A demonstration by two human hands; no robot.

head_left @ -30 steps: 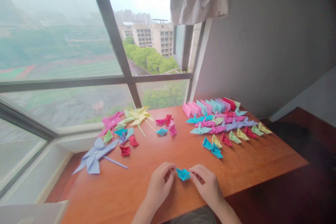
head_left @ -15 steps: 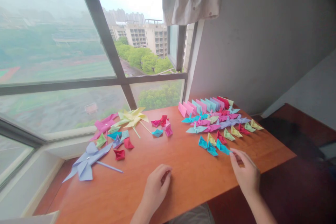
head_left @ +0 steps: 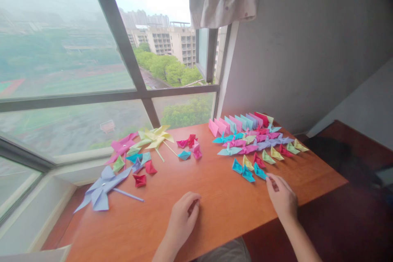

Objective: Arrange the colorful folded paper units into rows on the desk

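Lower centre: the left hand (head_left: 183, 217) curls loosely, its palm hidden — whether empty or closed cannot be told. Right of centre: the rightmost blue paper boat (head_left: 259, 171), long axis slanting down rightward, lies up-left of the nearer right hand (head_left: 283, 199), which pinches its tip — exact contact obscured.

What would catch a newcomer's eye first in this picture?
Probably the colourful rows of folded paper packed onto the right side of the wooden table. Next, perhaps, the big lavender pinwheel lying at the table's left, near the window. In front of those rows, the right hand has its fingertips at the tip of a blue paper boat.
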